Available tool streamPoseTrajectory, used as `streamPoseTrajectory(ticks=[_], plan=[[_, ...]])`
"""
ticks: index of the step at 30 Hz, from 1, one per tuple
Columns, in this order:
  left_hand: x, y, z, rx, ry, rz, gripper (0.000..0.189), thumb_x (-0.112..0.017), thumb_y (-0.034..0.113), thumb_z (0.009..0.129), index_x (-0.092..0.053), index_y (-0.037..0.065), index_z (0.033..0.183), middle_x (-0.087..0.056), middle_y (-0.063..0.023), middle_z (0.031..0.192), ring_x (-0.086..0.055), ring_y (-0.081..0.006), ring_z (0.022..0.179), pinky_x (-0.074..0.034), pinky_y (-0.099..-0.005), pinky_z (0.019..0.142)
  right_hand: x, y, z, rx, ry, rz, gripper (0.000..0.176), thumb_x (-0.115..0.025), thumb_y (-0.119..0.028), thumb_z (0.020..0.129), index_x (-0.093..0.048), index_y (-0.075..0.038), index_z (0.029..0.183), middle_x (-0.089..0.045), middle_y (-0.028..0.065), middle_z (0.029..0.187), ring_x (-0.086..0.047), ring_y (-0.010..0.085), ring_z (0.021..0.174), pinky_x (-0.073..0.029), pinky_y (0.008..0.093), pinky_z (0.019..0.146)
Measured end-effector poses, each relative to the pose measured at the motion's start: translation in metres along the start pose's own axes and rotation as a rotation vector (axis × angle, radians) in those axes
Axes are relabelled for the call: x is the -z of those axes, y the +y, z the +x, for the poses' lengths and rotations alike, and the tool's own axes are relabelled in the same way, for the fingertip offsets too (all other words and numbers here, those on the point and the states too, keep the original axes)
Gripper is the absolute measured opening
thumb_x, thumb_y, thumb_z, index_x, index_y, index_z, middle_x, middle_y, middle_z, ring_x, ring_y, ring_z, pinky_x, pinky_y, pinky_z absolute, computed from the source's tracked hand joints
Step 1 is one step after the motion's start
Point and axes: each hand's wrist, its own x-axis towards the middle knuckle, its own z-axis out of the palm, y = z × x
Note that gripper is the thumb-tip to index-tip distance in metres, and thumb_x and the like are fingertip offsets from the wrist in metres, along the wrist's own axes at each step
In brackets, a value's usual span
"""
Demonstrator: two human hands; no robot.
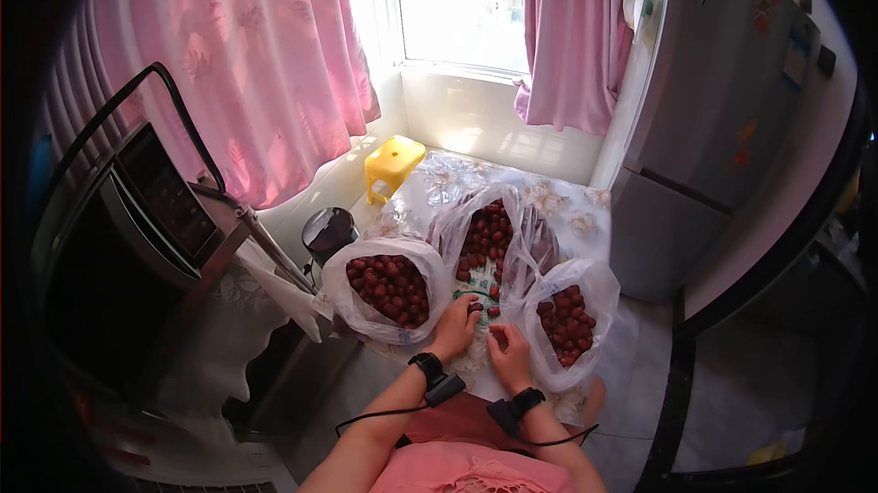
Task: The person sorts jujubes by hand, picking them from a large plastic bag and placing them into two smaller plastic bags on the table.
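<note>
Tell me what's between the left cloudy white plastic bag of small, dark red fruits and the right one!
In the head view: left hand, right hand and loose fruits, with another bag farther back.

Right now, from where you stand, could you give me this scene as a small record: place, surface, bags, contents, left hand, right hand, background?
Place: indoors, beside a window
Surface: table with a flower-patterned cloth
Bags: left bag, middle bag, right bag, all open, see-through plastic
Contents: small dark red fruits in each
Left hand: fingertips at a single fruit
Right hand: beside the left, fingers bent; grip unclear
Background: yellow stool, pink curtains, fridge
</note>
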Motion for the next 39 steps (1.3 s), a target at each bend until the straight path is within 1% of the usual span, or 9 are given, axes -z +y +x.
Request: streamPoseTrajectory(ticks=[1, 2, 6, 8, 16, 22, 29, 32, 39], plan=[[0.0, -0.002, -0.001, -0.005, 0.004, -0.003, 0.028, -0.062, 0.014, 0.094, -0.059, 0.002, 0.119, -0.066, -0.0223, 0.113, -0.063, -0.0425, 0.105, -0.05, -0.0472, 0.088, 0.0, 0.0, 0.0, 0.0, -0.004, 0.008, 0.016, -0.068, -0.003, 0.089, -0.064, 0.0, 0.104, -0.066, 0.0122, 0.094, -0.069, 0.024, 0.083, -0.054, 0.0331, 0.076], [-0.001, -0.003, -0.002, -0.044, 0.049, 0.034, 0.029, -0.06, 0.017, 0.096, -0.06, 0.005, 0.122, -0.07, -0.0184, 0.107, -0.067, -0.0374, 0.101, -0.052, -0.0448, 0.085, 0.0, 0.0, 0.0, -0.001, -0.009, 0.007, 0.016, -0.068, -0.003, 0.089, -0.064, 0.0, 0.104, -0.066, 0.0121, 0.094, -0.068, 0.0242, 0.082, -0.054, 0.0332, 0.075], [0.001, -0.002, -0.001, 0.031, -0.013, -0.041, 0.024, -0.059, 0.015, 0.095, -0.06, 0.005, 0.118, -0.069, -0.0174, 0.109, -0.065, -0.039, 0.102, -0.05, -0.046, 0.087, -0.001, 0.004, -0.001, 0.025, -0.007, 0.024, 0.016, -0.067, -0.004, 0.088, -0.064, 0.0, 0.103, -0.066, 0.0122, 0.094, -0.068, 0.0246, 0.08, -0.054, 0.0339, 0.073], [-0.001, -0.009, 0.001, 0.035, -0.005, -0.026, 0.022, -0.057, 0.019, 0.098, -0.063, 0.007, 0.115, -0.071, -0.0155, 0.105, -0.066, -0.0376, 0.099, -0.05, -0.0458, 0.084, 0.0, 0.003, 0.0, 0.015, -0.017, 0.04, 0.015, -0.067, -0.004, 0.088, -0.065, 0.0, 0.103, -0.066, 0.0121, 0.094, -0.068, 0.0244, 0.08, -0.054, 0.0341, 0.073], [-0.005, -0.015, 0.007, 0.07, 0.008, 0.068, 0.032, -0.05, 0.036, 0.104, -0.068, 0.009, 0.108, -0.071, -0.0163, 0.101, -0.067, -0.0382, 0.095, -0.05, -0.0478, 0.076, -0.002, 0.012, 0.0, 0.036, -0.04, 0.075, 0.013, -0.067, -0.005, 0.087, -0.066, -0.002, 0.1, -0.065, 0.011, 0.091, -0.067, 0.0243, 0.077, -0.054, 0.0348, 0.071], [-0.01, -0.021, 0.008, 0.05, 0.022, 0.144, 0.037, -0.049, 0.041, 0.104, -0.067, 0.009, 0.102, -0.067, -0.0167, 0.096, -0.065, -0.0401, 0.09, -0.048, -0.0486, 0.073, -0.003, 0.012, 0.001, 0.052, -0.023, 0.09, 0.011, -0.067, -0.005, 0.087, -0.065, -0.002, 0.099, -0.065, 0.0113, 0.089, -0.067, 0.025, 0.075, -0.053, 0.0353, 0.069], [-0.012, -0.022, 0.007, 0.02, 0.038, 0.116, 0.038, -0.05, 0.041, 0.104, -0.066, 0.007, 0.097, -0.066, -0.0174, 0.094, -0.064, -0.0402, 0.09, -0.047, -0.0491, 0.074, -0.007, 0.018, 0.004, 0.124, -0.007, 0.047, 0.009, -0.066, -0.003, 0.087, -0.065, -0.002, 0.096, -0.065, 0.0124, 0.087, -0.067, 0.0271, 0.075, -0.054, 0.0362, 0.069], [-0.012, -0.024, 0.006, 0.017, 0.035, 0.11, 0.037, -0.05, 0.039, 0.104, -0.066, 0.006, 0.097, -0.065, -0.0185, 0.095, -0.064, -0.0399, 0.091, -0.047, -0.0485, 0.075, -0.009, 0.019, 0.002, 0.143, -0.007, 0.009, 0.008, -0.064, -0.002, 0.086, -0.063, -0.003, 0.094, -0.063, 0.0153, 0.085, -0.064, 0.0349, 0.078, -0.051, 0.0423, 0.07], [-0.012, -0.022, 0.002, -0.03, 0.048, 0.061, 0.034, -0.054, 0.034, 0.101, -0.068, 0.004, 0.097, -0.065, -0.0184, 0.095, -0.063, -0.0398, 0.092, -0.048, -0.0486, 0.077, -0.012, 0.015, 0.005, 0.13, 0.002, -0.026, 0.006, -0.067, -0.005, 0.086, -0.064, -0.002, 0.091, -0.064, 0.0136, 0.084, -0.066, 0.0292, 0.072, -0.052, 0.0385, 0.067]])
